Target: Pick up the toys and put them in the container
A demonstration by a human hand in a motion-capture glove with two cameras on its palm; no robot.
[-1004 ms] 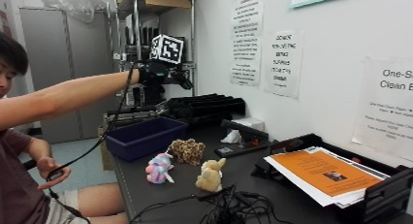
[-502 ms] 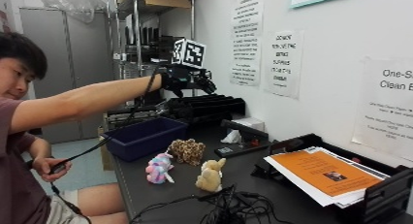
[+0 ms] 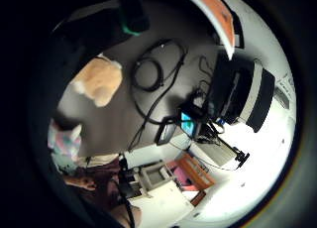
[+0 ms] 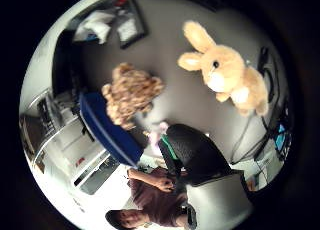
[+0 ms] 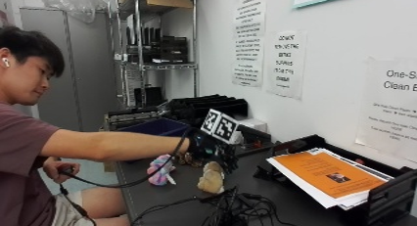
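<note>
Black glove first: your right hand [image 5: 212,150] has come down from high near the shelving, where it was a moment ago, to just above the table, right over the tan rabbit toy [image 5: 211,177]. From the outside view your fingers hang downward toward the rabbit, but whether they are spread or already closing I cannot tell; nothing looks held yet. The thumb-side palm view shows the rabbit lying on the grey table [image 4: 165,60], close to the palm and apart from it, ears pointing away from the cables.

That drop matters: you have gone from a carry height to a reach, so the step in hand looks like the first pick, and the rabbit is the likely target.

Moving outward, the pink and blue toy [image 5: 159,169] sits just beside the rabbit toward your body, and the brown mottled toy [image 4: 131,94] lies a little further back, near the blue container [image 5: 158,127]. The container stands at the back of the table toward the shelving, and none of the three toys is in it, so the whole task is still ahead.

A tangle of black cables [image 5: 228,214] lies near the rabbit on the table's front edge; a low sweep could snag them. An orange-covered paper stack [image 5: 322,174] rests in a black tray well off to the side.
</note>
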